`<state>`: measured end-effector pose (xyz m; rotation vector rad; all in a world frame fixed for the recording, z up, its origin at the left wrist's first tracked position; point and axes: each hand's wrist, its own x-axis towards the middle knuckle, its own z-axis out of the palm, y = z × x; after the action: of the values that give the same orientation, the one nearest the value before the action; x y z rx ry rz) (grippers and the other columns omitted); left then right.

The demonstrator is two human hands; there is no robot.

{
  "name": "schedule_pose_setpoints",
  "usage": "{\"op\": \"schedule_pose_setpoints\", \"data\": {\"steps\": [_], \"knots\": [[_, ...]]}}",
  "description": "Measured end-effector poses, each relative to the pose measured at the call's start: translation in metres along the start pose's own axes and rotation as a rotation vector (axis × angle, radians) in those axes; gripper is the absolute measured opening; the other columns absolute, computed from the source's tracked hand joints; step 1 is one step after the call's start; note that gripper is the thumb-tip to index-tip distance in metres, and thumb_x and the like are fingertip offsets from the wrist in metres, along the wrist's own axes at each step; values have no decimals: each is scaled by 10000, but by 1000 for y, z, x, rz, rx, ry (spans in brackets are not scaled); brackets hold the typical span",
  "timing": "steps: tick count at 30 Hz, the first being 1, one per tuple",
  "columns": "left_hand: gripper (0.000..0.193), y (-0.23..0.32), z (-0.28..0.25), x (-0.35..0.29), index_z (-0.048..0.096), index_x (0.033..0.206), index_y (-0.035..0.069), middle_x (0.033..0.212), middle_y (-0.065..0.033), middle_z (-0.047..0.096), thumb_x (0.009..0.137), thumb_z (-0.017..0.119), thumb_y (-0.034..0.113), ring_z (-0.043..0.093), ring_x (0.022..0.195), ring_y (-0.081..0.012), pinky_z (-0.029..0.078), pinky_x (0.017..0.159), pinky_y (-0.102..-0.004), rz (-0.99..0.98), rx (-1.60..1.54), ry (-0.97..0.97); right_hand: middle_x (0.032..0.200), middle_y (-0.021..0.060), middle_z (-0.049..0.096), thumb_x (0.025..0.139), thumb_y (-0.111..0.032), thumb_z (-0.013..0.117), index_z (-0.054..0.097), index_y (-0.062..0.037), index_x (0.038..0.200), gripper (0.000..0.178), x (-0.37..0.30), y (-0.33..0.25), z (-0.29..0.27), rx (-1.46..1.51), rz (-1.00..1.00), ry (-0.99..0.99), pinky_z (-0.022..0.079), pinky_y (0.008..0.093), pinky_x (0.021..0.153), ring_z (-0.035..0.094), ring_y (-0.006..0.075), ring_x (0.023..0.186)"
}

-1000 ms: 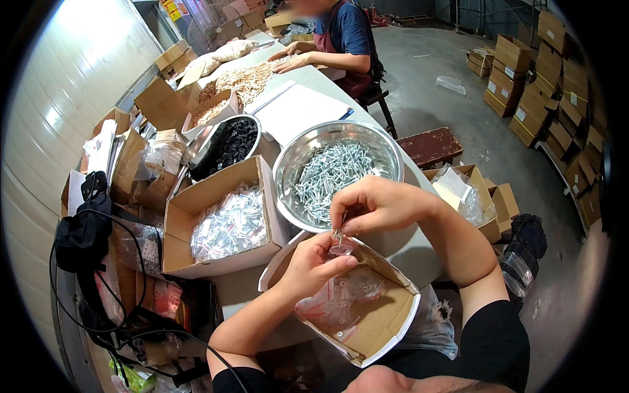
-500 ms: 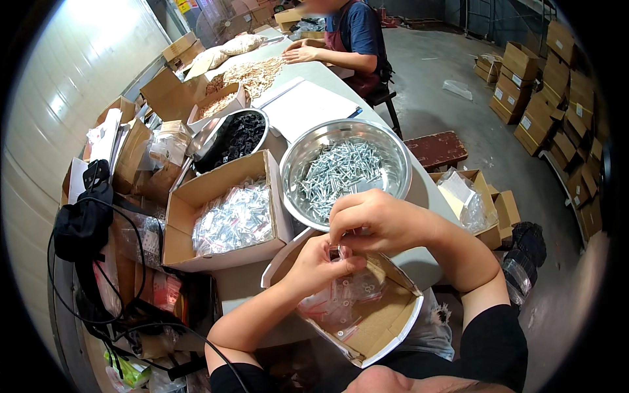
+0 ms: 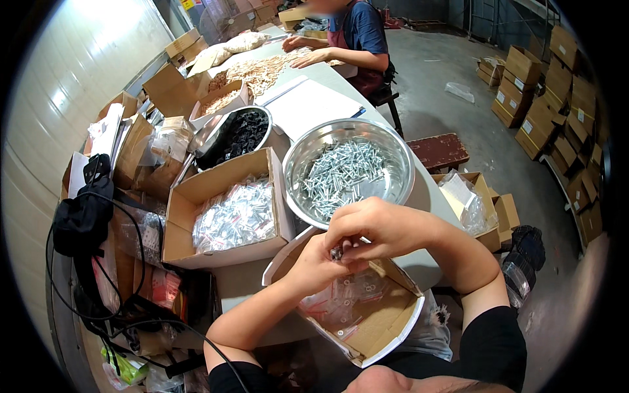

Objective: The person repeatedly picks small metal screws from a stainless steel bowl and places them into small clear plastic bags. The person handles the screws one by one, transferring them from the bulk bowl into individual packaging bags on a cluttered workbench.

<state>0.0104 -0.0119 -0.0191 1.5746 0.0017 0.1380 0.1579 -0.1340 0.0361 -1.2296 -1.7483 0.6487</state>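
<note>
My left hand (image 3: 317, 267) pinches a small clear plastic bag (image 3: 337, 253), mostly hidden by the fingers. My right hand (image 3: 375, 229) is closed against it, its fingertips meeting the left ones; what they grip is hidden. Both hands are above an open cardboard box (image 3: 386, 308) on my lap, where several small clear zip bags (image 3: 347, 298) with red strips and little white rings lie. Just beyond is a steel bowl (image 3: 401, 171) of silvery screws (image 3: 344, 173). To its left stands a carton (image 3: 187, 223) heaped with filled clear bags (image 3: 236, 216).
Farther along the table are a metal container of black parts (image 3: 244, 134), white paper (image 3: 314, 108) and a spread of small wooden pieces (image 3: 259, 73). A co-worker (image 3: 363, 39) sits at the far end. Cables and a black bag (image 3: 82, 223) hang left; cartons (image 3: 521, 85) stack right.
My right hand has moved slightly down and left, closing over the left fingers and the small bag. The co-worker's hands have moved apart over the wooden pieces.
</note>
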Motion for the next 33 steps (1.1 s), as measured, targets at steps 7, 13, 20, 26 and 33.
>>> {"op": "schedule_pose_setpoints", "data": {"steps": [7, 13, 20, 26, 33], "knots": [[439, -6, -11, -5, 566, 1140, -15, 1051, -35, 595, 828, 763, 222, 566, 982, -116, 467, 869, -268, -117, -429, -190, 1018, 124, 566, 746, -81, 715, 655, -25, 915, 188, -2, 2, -6, -169, -157, -31, 483, 348, 787, 575, 270, 893], [503, -11, 4, -2, 397, 1267, -9, 1234, -91, 479, 915, 658, 238, 482, 1141, -146, 390, 996, -293, 220, -227, 173, 1079, 127, 533, 760, -118, 729, 661, -45, 814, 114, 1, 2, -7, -152, -78, 93, 457, 387, 858, 532, 284, 1006], [164, -8, 1, 0, 516, 1088, -3, 1079, -43, 511, 955, 563, 80, 505, 950, -84, 420, 835, -221, 314, -51, 357, 948, 123, 615, 741, -115, 761, 662, -27, 778, 137, -1, 8, -12, -219, 10, 210, 505, 340, 756, 618, 247, 853], [90, 0, -1, -3, 575, 904, -25, 956, -39, 535, 940, 573, 57, 497, 788, -65, 418, 680, -198, 273, 83, 428, 776, 125, 650, 770, -101, 715, 641, -8, 851, 145, 2, 2, -8, -152, 158, 206, 517, 321, 639, 654, 238, 691], [101, 0, -4, -4, 539, 866, -12, 920, -49, 527, 934, 558, 60, 467, 730, -81, 394, 631, -211, 343, 256, 363, 792, 126, 599, 800, -126, 623, 585, 9, 843, 147, 1, 9, -2, -219, -12, 128, 483, 346, 648, 612, 242, 722]]}}
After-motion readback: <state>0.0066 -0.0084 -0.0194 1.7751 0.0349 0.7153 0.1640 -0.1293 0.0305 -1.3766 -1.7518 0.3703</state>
